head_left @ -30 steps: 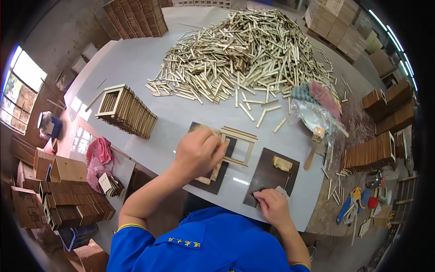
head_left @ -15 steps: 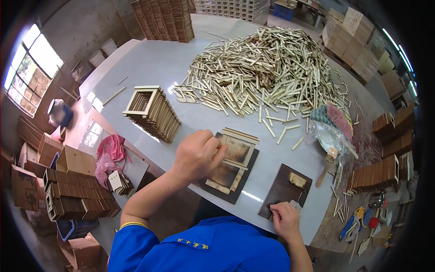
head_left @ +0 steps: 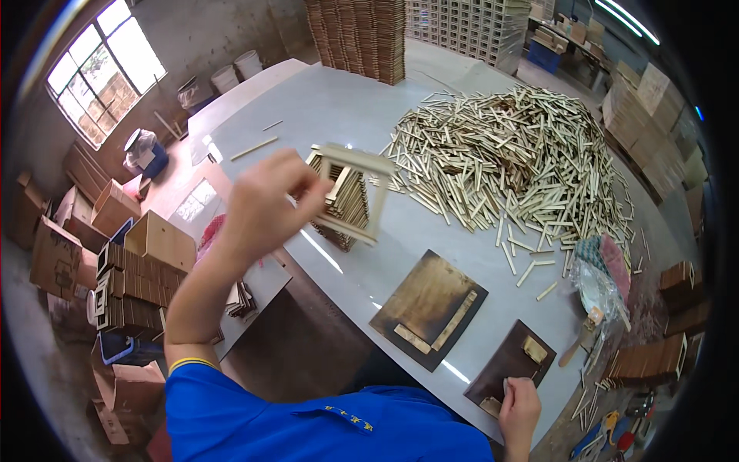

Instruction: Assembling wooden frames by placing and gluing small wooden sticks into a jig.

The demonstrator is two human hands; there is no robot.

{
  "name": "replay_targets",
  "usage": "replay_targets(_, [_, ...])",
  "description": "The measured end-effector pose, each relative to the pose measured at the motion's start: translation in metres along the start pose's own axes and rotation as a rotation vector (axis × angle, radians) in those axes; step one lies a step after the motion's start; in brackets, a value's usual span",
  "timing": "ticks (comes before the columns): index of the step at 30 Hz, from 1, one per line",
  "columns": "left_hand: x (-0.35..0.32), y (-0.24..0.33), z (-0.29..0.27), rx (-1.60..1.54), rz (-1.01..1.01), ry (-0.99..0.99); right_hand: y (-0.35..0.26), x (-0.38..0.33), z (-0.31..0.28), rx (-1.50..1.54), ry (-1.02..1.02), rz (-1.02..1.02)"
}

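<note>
My left hand point(head_left: 269, 204), raised over the left part of the table, pinches a small square wooden frame point(head_left: 358, 158) by one side. The frame is tilted and slightly blurred, in front of a tall stack of similar frames point(head_left: 350, 202) that it partly hides. A dark, scorched-looking board point(head_left: 423, 296) lies in the middle, with two wooden strips point(head_left: 456, 322) forming a corner on it. My right hand point(head_left: 520, 408) rests closed at the near edge of a smaller dark board point(head_left: 499, 366); what its fingertips hold is hidden. A pale block point(head_left: 534, 349) lies on that board.
A large heap of loose wooden strips point(head_left: 508, 154) covers the back right. A brush-like tool point(head_left: 583, 339) and plastic bag point(head_left: 596, 286) lie right. Tall brown stacks point(head_left: 358, 38) stand at the back; cartons point(head_left: 162, 242) stand left.
My left hand has lifted the wooden frame off the middle board and carried it left toward the stack. The two corner strips stay on the board. My right hand remains by the smaller board.
</note>
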State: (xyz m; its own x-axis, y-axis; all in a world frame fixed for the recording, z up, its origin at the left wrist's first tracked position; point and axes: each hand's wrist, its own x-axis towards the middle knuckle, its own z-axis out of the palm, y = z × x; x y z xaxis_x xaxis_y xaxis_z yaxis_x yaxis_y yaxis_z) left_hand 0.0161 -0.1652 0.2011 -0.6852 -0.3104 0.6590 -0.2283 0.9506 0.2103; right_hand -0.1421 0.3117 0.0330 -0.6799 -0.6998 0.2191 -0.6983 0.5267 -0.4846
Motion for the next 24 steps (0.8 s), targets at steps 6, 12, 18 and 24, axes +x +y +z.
replay_targets(6, [0.029, -0.059, -0.030, -0.050, -0.450, -0.315, -0.012, -0.004, 0.012, -0.088, -0.085, -0.086])
replay_targets(12, [0.042, -0.084, -0.015, -0.116, -0.438, -0.416, -0.029, 0.009, 0.035, 0.190, -0.130, -0.110])
replay_targets(18, [0.052, -0.081, -0.011, -0.003, -0.430, -0.586, -0.027, 0.010, 0.045, 0.312, -0.089, 0.041])
replay_targets(24, [0.056, -0.076, -0.010, 0.070, -0.434, -0.646, -0.020, 0.009, 0.045, 0.303, -0.060, -0.007])
